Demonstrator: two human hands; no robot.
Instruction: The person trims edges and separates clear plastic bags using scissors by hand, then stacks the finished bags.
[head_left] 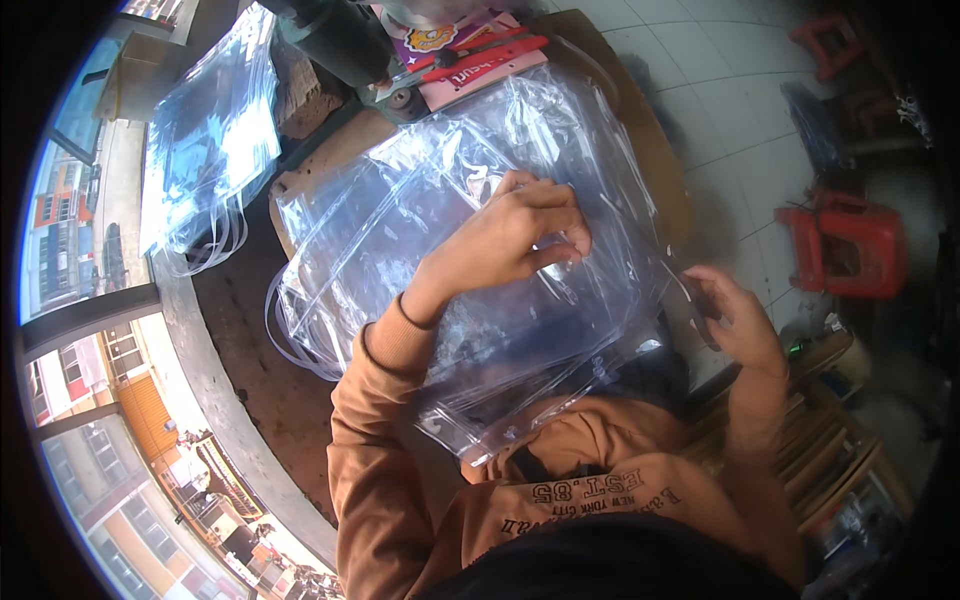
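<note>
Clear plastic bags (400,230) lie piled across the work surface and over its near edge, their thin clear straps looping out on the left. Above the middle of the pile is my left hand (525,228), its fingers curled and the thumb close to the forefinger. Whatever it may pinch is too small to see. To the right of the pile, my right hand (745,320) is closed around a slim dark tool (692,300), which points up and left toward the bags' right edge. The tool's exact kind is unclear.
A dark machine part (335,45) stands at the back, beside red-handled tools (480,58) on pink printed packaging (480,82). More clear bags (215,140) hang at the far left. Red stools (850,245) stand on the tiled floor at right, near a wooden rack (820,450).
</note>
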